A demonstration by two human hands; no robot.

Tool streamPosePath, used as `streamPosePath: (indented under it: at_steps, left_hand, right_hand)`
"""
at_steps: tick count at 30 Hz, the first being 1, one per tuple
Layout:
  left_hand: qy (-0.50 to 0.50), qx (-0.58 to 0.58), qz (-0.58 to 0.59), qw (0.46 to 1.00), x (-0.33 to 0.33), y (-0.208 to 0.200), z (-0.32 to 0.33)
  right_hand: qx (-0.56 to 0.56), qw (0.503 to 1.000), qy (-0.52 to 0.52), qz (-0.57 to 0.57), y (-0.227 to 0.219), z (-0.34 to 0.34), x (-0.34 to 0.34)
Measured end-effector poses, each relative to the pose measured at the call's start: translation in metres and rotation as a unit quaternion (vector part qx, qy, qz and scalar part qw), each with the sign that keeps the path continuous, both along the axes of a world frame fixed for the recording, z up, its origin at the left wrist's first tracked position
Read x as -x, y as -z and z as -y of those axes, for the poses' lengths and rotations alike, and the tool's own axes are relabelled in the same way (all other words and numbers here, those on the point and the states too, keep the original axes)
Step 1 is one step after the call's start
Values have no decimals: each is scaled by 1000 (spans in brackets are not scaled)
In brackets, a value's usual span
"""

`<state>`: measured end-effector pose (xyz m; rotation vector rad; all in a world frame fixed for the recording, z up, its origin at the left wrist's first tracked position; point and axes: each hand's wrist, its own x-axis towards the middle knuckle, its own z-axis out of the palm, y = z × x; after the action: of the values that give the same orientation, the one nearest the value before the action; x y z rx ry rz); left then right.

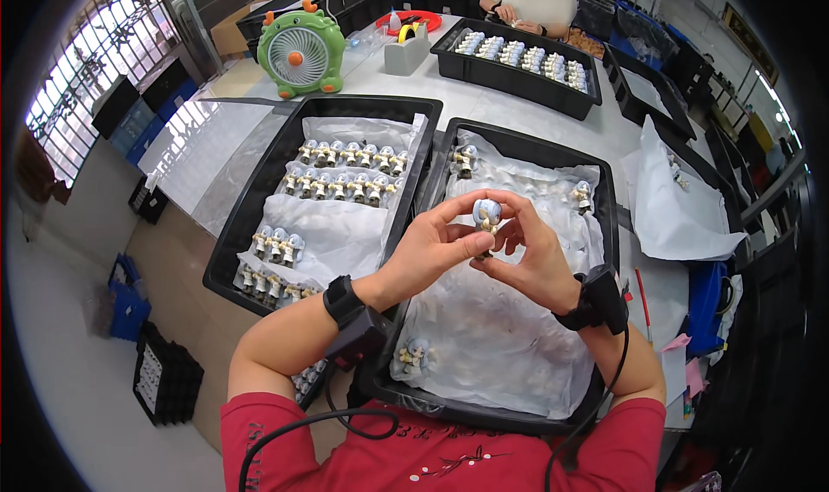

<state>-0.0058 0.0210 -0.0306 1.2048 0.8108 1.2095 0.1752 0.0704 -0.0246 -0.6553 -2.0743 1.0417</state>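
A small figurine with pale blue hair (486, 215) is held upright between my two hands, above the right-hand black tray (615, 224). My left hand (439, 243) curls around it from the left, the thumb near its lower part. Fingers of my right hand (534, 252) close in from the other side. The base of the figurine is partly hidden by the fingers. Below, white sheeting (492, 337) lines the tray. On this lining lie a figurine near the far left corner (465, 160), one at the right side (581, 196) and one near the front left (415, 354).
Left of it stands another black tray (226, 255) with rows of similar figurines (337, 185). A green fan (300, 52), a tape dispenser (406, 53) and a filled tray (518, 91) stand farther back. A person (534, 4) works across the table. Cables hang from my wrist devices (600, 300).
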Motion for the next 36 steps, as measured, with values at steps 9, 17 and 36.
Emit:
streamPosePath:
  at_steps: [9, 17, 36]
  left_hand:
    - [-50, -18, -13, 999, -2, 6, 0]
    - [-25, -9, 26, 999, -3, 5, -1]
    - [-11, 18, 32, 999, -2, 7, -1]
  right_hand:
    - [-25, 999, 4, 32, -1, 1, 1]
    - [-96, 995, 15, 35, -1, 0, 0]
    - [-228, 971, 54, 40, 6, -3, 1]
